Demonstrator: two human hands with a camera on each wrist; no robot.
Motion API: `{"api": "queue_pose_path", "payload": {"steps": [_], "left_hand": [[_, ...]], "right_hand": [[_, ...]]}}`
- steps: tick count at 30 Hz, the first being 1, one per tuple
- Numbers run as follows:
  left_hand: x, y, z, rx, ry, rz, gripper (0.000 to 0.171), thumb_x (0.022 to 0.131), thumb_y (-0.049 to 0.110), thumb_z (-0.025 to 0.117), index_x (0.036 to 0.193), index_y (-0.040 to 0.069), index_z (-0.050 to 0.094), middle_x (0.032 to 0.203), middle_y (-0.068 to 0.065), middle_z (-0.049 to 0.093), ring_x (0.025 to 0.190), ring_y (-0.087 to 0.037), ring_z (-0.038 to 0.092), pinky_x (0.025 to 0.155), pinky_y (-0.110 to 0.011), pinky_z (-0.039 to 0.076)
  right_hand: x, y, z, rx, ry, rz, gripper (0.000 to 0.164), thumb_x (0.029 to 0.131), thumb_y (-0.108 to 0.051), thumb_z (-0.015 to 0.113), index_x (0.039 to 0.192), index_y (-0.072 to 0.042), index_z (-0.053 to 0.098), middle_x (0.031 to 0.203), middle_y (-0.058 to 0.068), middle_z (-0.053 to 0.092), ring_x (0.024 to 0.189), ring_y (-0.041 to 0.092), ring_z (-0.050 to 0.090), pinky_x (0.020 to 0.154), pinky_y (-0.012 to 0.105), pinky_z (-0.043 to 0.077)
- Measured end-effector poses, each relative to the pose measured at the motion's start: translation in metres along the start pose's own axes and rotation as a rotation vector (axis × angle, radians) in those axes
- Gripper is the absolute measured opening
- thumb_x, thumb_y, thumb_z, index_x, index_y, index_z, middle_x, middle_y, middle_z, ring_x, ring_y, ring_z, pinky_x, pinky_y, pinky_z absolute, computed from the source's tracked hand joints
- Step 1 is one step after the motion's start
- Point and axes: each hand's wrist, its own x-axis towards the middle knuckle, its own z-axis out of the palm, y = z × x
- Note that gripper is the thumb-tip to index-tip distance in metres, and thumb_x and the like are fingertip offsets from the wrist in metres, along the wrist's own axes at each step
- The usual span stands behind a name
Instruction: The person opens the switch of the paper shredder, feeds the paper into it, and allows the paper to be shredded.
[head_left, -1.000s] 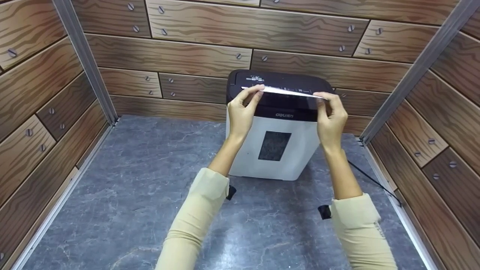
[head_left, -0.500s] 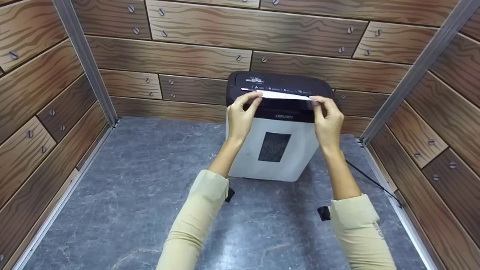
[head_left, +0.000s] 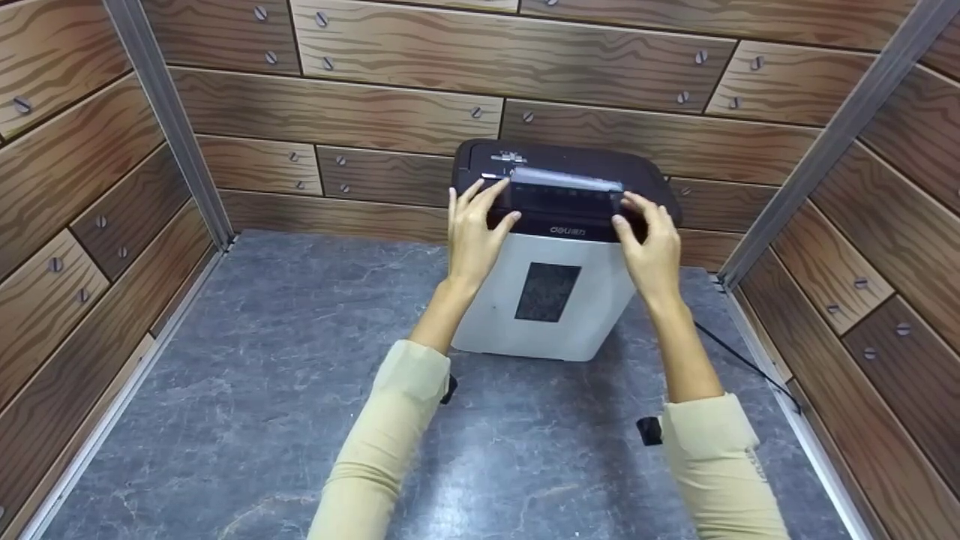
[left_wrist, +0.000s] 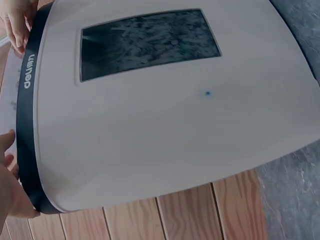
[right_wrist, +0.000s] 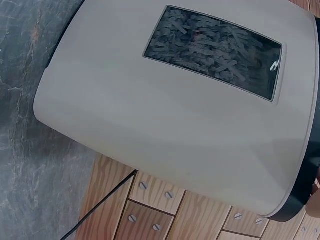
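Observation:
A paper shredder (head_left: 480, 322) with a white bin and a dark top stands against the back wall. Out of its top shows a narrow pale strip of paper (head_left: 566, 180). My left hand (head_left: 474, 236), fingers spread, is at the left of the dark top's front edge. At the right of that edge is my right hand (head_left: 651, 240), its fingers slightly bent and apart from the thumb. Neither hand holds the paper. In the right wrist view, paper shreds (right_wrist: 210, 45) show through the bin window; only a bit of the right hand is visible there.
A black cord (head_left: 742, 360) runs from behind the shredder along the right side. The grey marbled surface (head_left: 300, 337) lies in front. Wood-patterned walls (head_left: 397, 52) enclose it on three sides, with metal posts at the corners.
Both hands have let go of the paper, which they pinched at its two ends before. The paper now sits at the shredder's top, and the left hand's fingers have spread.

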Motion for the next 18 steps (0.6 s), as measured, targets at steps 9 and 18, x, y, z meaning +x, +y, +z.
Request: {"api": "queue_pose_path", "payload": {"steps": [9,18], "left_hand": [[-0.003,-0.011,-0.002,0.156,-0.057,0.115,0.03,0.084,0.027,0.065,0.11,0.013,0.068,0.119,0.0,0.06,0.12,-0.018,0.044,0.11,-0.041,0.011],[-0.006,-0.014,-0.003,0.151,-0.057,0.13,0.029,0.084,0.026,0.065,0.11,0.013,0.068,0.119,0.001,0.06,0.12,-0.017,0.044,0.11,-0.041,0.012]], "right_hand": [[-0.005,0.009,-0.002,-0.067,-0.078,-0.089,0.024,0.087,-0.011,0.064,0.109,-0.002,0.066,0.116,0.012,0.061,0.115,0.029,0.048,0.107,0.038,0.02],[-0.01,0.012,0.001,-0.059,-0.062,-0.101,0.024,0.086,-0.01,0.064,0.109,-0.003,0.067,0.116,0.01,0.061,0.116,0.028,0.047,0.107,0.039,0.02]]}}
